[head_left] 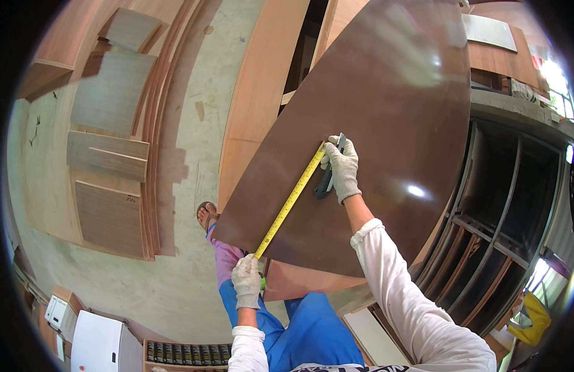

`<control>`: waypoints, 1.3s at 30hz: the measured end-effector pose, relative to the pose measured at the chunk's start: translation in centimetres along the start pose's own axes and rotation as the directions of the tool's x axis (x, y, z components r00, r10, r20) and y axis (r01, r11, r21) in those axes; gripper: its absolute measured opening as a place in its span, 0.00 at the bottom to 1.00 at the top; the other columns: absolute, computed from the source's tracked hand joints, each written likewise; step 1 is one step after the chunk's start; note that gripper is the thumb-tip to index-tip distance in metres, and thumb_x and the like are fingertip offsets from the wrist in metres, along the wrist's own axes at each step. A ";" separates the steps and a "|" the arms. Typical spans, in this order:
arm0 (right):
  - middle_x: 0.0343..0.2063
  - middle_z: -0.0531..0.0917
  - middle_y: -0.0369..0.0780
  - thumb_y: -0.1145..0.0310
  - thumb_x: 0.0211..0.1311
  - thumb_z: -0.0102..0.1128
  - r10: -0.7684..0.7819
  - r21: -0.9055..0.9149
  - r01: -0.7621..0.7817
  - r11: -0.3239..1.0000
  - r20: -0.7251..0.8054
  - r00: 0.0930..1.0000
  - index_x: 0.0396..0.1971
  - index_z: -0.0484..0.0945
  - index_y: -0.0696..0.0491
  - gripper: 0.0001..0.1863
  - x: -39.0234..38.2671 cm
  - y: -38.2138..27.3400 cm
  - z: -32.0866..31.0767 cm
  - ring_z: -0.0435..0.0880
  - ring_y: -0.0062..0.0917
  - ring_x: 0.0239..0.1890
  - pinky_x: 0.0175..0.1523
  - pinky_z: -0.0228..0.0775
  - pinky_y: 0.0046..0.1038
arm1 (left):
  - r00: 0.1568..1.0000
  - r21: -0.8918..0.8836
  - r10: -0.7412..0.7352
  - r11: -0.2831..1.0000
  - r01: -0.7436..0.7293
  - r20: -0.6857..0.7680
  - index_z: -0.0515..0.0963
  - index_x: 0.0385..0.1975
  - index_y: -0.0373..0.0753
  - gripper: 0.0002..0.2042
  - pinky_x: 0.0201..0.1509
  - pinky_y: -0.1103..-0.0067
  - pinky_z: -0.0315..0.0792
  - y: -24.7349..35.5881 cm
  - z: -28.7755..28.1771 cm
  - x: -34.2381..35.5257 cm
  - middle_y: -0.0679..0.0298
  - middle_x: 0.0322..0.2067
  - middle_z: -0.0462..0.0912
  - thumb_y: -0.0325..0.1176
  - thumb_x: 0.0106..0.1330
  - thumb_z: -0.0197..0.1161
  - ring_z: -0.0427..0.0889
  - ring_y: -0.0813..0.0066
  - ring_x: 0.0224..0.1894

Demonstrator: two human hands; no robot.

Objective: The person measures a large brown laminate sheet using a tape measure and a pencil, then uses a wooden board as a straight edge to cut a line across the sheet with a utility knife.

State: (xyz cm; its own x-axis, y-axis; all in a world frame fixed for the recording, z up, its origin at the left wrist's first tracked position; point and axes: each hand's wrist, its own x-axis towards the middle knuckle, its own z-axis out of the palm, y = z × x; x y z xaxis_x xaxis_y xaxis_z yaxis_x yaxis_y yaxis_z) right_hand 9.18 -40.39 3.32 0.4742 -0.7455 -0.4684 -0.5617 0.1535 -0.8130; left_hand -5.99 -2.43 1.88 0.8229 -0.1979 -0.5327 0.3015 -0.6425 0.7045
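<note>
A large, glossy dark brown sheet (pixel 392 130) lies in front of me. Across its left part runs the yellow blade of a tape measure (pixel 290 201), pulled out straight. My left hand (pixel 246 283), in a pale knit glove, is closed around the tape's case at the sheet's near edge; only a bit of green shows past the fingers. My right hand (pixel 344 170), gloved too, grips a dark utility knife (pixel 324 185) with its metal tip pointing away from me. The tape's far end meets the fingers of that same hand, which rest over the sheet.
Light wood boards (pixel 256 93) lie under and left of the sheet. Stacked panels (pixel 110 217) stand farther left across the concrete floor (pixel 194 136). A dark metal rack (pixel 498 204) is at the right, a yellow bag (pixel 530 319) below it. A white box (pixel 96 344) stands lower left.
</note>
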 end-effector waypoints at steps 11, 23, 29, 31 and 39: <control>0.27 0.83 0.34 0.73 0.71 0.64 -0.007 0.010 0.007 1.000 0.005 1.000 0.46 0.77 0.54 0.08 -0.1 -0.5 0.5 0.80 0.16 0.21 0.27 0.76 0.22 | 0.994 -0.001 -0.079 0.997 0.079 0.073 0.85 0.46 0.36 0.11 0.48 0.63 0.80 -1.0 0.2 0.1 0.51 0.40 0.88 0.34 0.72 0.63 0.88 0.51 0.42; 0.28 0.83 0.36 0.72 0.71 0.65 -0.044 -0.064 0.048 0.997 0.058 0.997 0.46 0.79 0.55 0.08 0.1 0.9 -0.1 0.82 0.19 0.23 0.28 0.81 0.24 | 0.815 -0.372 -0.324 0.766 0.524 0.481 0.87 0.37 0.35 0.08 0.43 0.76 0.77 -1.2 -2.6 1.9 0.64 0.31 0.88 0.32 0.64 0.66 0.84 0.77 0.33; 0.29 0.83 0.36 0.71 0.71 0.65 -0.050 -0.023 0.052 0.998 0.097 0.994 0.47 0.78 0.55 0.09 0.3 1.3 -0.4 0.82 0.18 0.24 0.29 0.81 0.25 | 0.808 -0.317 -0.292 0.810 0.493 0.512 0.87 0.32 0.36 0.07 0.44 0.76 0.77 -2.8 -1.9 1.8 0.64 0.30 0.87 0.32 0.62 0.66 0.84 0.77 0.33; 0.30 0.83 0.36 0.71 0.71 0.65 -0.053 -0.028 0.056 0.998 0.093 0.994 0.47 0.78 0.55 0.09 0.6 1.3 -0.7 0.82 0.18 0.24 0.29 0.81 0.25 | 0.831 -0.278 -0.253 0.860 0.428 0.495 0.87 0.32 0.36 0.07 0.44 0.75 0.77 -2.5 -1.9 2.3 0.64 0.29 0.87 0.32 0.62 0.66 0.84 0.77 0.34; 0.31 0.84 0.36 0.72 0.71 0.65 -0.045 -0.008 0.046 0.999 0.109 0.993 0.48 0.79 0.54 0.09 0.8 1.5 -1.0 0.83 0.17 0.24 0.30 0.82 0.25 | 0.764 -0.328 -0.183 0.823 0.463 0.619 0.87 0.36 0.36 0.07 0.44 0.77 0.77 -2.1 -3.4 3.8 0.65 0.29 0.88 0.31 0.64 0.65 0.85 0.77 0.35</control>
State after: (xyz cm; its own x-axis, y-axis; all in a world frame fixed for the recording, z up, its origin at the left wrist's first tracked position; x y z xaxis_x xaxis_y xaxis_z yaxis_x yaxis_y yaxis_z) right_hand 8.03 -41.37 2.08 0.5703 -0.6765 -0.4660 -0.5446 0.1133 -0.8310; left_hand -1.88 0.75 -0.02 0.2755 -0.4914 -0.8262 0.7875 -0.3775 0.4871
